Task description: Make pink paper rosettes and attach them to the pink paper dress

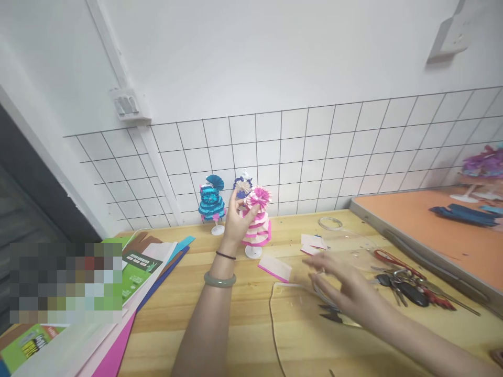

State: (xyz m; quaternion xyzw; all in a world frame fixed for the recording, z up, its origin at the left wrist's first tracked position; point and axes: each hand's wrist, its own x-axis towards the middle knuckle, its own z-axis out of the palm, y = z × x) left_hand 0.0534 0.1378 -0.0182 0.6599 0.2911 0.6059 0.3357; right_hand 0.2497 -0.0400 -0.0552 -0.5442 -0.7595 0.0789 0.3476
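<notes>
My left hand [237, 219] is closed around the upper side of a pink-and-white tiered paper ornament [257, 230], a pleated rosette on its front. The ornament stands upright on a round white base on the wooden table. Behind it are a blue tiered paper ornament [211, 204] and a dark blue one [242, 185], the latter partly hidden by my fingers. My right hand [340, 283] hovers at the right, fingers apart and slightly blurred, with nothing visible in them. Dark blades [330, 314] lie beneath it. Pink-edged paper pieces [275, 268] lie between my hands.
Stacked coloured paper [118, 319] covers the table's left side. At right are red-handled scissors [396, 262], keys [412, 294] and a coil of clear cord [330, 224]. A raised orange board [416, 220] holds blue paper strips and purple ornaments. A tiled wall [302, 167] stands behind.
</notes>
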